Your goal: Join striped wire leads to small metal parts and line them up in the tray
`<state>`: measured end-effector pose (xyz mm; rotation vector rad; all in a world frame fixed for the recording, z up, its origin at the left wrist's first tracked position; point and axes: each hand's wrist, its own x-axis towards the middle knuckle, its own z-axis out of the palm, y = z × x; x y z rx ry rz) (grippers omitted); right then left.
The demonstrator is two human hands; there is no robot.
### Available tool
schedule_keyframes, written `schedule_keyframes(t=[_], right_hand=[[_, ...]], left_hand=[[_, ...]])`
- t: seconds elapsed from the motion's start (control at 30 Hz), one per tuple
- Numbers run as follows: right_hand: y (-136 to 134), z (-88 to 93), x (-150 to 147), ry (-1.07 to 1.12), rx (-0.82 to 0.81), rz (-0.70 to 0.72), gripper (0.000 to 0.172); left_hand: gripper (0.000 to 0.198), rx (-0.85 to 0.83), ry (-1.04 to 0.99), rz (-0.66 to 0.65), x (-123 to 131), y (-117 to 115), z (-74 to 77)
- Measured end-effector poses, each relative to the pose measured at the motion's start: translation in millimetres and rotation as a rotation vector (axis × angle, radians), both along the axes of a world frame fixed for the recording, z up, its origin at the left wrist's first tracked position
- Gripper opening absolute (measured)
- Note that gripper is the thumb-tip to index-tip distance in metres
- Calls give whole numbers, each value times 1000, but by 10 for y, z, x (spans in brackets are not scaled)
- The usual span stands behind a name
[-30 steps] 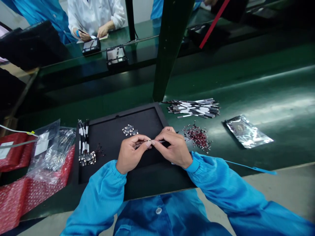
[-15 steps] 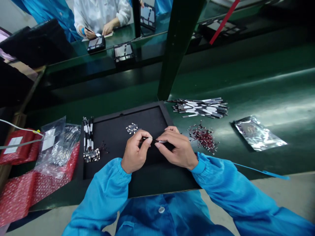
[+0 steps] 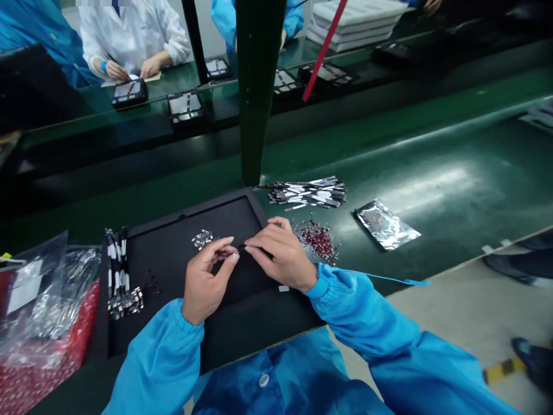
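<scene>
Over the black tray [image 3: 181, 230], my left hand [image 3: 211, 279] pinches one end of a thin dark strip [image 3: 241, 248] between thumb and fingers. The fingertips of my right hand [image 3: 283, 256] are closed on its other end. Much of the strip is hidden by the fingers. Just beyond my left hand, small silvery parts [image 3: 202, 238] lie in the tray. At the tray's left side are black-and-white flex strips [image 3: 117, 271] with small metallic pieces at their near end. A heap of small parts with dark red wires [image 3: 318, 239] lies right of my right hand.
A pile of black-and-white strips [image 3: 309, 193] and a silver bag [image 3: 384, 225] lie on the green bench. Clear plastic bags [image 3: 56, 305] and red bubble wrap [image 3: 80, 334] are at left. A green post [image 3: 254, 104] rises behind the tray. Across the bench, a co-worker's hands [image 3: 151, 66] touch a black device.
The view has swung right, so the bench contents appear further left. My hands still meet over the tray around the thin strip. A small white piece now shows below my right hand.
</scene>
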<state>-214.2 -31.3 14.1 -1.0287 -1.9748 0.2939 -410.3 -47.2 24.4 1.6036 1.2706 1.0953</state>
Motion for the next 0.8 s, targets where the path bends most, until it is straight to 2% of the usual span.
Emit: schedule_keyframes(t=[0.13,0.2,0.23,0.3,0.4,0.47,0.57,0.67,0.8], right_hand=[[11,86,74,-125,49,11,12],[10,167,171,-185,78,10,14],[12,213,252,-203,96,-12,21],[25,292,482,-191,137,-139,32],[71,304,926,-111,144,-449,17],[112,216,1185,-166,-10,-450,13],[167,10,1392,-317,-274,-333,14],[207,-136,1399,-415,-435,-307,16],[264,-162,1311,-460,-544,-333,11]], left_hand=[[14,146,215,-6,14,-2,33],[11,149,253,6,8,2,28],[12,124,235,23,3,6,19],[15,46,130,85,-9,16,-3],[22,-76,-98,175,-17,35,-9],[25,-130,-197,187,-16,45,10],[27,-168,-258,173,-12,51,48],[29,-187,-274,157,-9,55,72],[32,-205,-268,163,-12,66,79]])
